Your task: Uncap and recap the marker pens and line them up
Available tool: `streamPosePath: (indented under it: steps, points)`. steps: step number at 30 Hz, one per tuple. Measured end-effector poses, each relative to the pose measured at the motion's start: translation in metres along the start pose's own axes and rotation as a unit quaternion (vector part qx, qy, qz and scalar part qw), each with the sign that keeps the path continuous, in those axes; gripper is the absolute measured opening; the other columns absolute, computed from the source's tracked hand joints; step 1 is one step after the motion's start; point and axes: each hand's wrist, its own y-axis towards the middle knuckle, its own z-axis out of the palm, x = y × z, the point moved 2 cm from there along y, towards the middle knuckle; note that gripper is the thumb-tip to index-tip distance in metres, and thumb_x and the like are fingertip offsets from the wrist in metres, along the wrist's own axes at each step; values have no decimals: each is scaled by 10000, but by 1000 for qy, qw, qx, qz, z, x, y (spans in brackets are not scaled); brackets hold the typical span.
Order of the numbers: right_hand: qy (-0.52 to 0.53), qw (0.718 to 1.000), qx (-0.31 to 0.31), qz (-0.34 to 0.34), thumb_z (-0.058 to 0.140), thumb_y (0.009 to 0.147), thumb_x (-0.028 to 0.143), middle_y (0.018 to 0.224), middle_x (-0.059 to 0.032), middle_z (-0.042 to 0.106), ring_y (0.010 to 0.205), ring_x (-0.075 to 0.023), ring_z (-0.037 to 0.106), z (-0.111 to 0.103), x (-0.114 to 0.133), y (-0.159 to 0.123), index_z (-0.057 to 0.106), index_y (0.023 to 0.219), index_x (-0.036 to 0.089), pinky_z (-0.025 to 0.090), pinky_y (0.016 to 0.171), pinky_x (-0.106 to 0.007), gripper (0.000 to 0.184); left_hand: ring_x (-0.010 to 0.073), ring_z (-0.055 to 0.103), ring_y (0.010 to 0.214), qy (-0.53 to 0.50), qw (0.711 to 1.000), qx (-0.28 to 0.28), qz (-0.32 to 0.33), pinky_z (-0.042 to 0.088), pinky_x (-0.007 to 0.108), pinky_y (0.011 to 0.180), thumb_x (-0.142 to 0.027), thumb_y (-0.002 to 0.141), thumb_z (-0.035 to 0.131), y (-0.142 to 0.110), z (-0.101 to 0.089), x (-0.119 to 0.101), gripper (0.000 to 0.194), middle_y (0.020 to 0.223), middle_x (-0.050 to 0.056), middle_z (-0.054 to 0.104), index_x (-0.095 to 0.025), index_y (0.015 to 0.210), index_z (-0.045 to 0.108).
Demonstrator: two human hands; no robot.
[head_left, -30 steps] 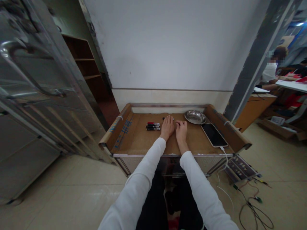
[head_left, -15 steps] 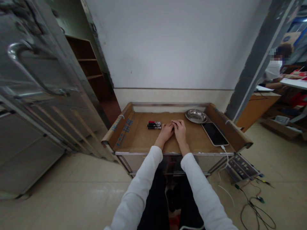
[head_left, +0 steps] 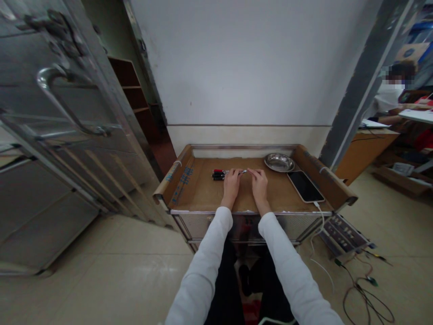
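Note:
My left hand (head_left: 232, 184) is closed around a slim pen-like stick (head_left: 244, 171), whose pale, shiny end pokes out to the right past my fingers. A short gap to the right, my right hand (head_left: 260, 184) has its thumb and fingertips pinched together near that end. Whether something small is in this pinch is too fine to make out. Several red and black pens (head_left: 218, 174) lie side by side just left of my left hand, which partly covers their right ends.
Brown cardboard (head_left: 203, 194) lines the cart top, with raised sides. A round metal dish (head_left: 279, 162) stands at the back right. In front of it lies a phone (head_left: 306, 186) with a white cable (head_left: 321, 221). A person (head_left: 389, 97) sits far right.
My hands, which were together, have drawn apart, and the shiny end of the stick now shows between them. The whole view has shifted slightly.

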Motion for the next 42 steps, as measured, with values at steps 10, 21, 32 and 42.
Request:
streamPosePath:
  steps: [10,21,32,42]
  points:
    - [88,979,118,-144,353,793,61,1378,-27,512,1282,-145,461,10,8,0,410,1407,246,359,1102,-337,644,168,590,956,-28,999,13,-7,443,271,835,-231,947,435,0,1,-2,185,1046,72,616,-174,1078,552]
    - [-13,988,135,-70,363,806,86,1514,-125,301,1377,-153,334,27,-10,-3,123,1497,105,304,1130,-348,732,285,526,1047,187,955,-47,-227,424,415,880,-162,922,339,-16,-13,-1,244,1067,166,572,-98,1066,525]
    - [-151,976,150,-45,384,867,109,1249,-157,603,1204,-195,529,35,-22,-2,624,1134,91,355,1068,-327,360,279,545,1064,183,955,-25,-231,436,372,905,-157,836,428,-18,-11,-3,291,1119,224,534,-36,1093,493]
    - [-169,973,149,-47,378,849,74,1202,-140,624,1147,-181,549,33,-19,-1,610,1133,93,365,1038,-298,367,260,553,1052,169,978,1,-120,454,363,894,-116,865,391,-8,2,-3,253,1106,188,550,-64,1087,500]
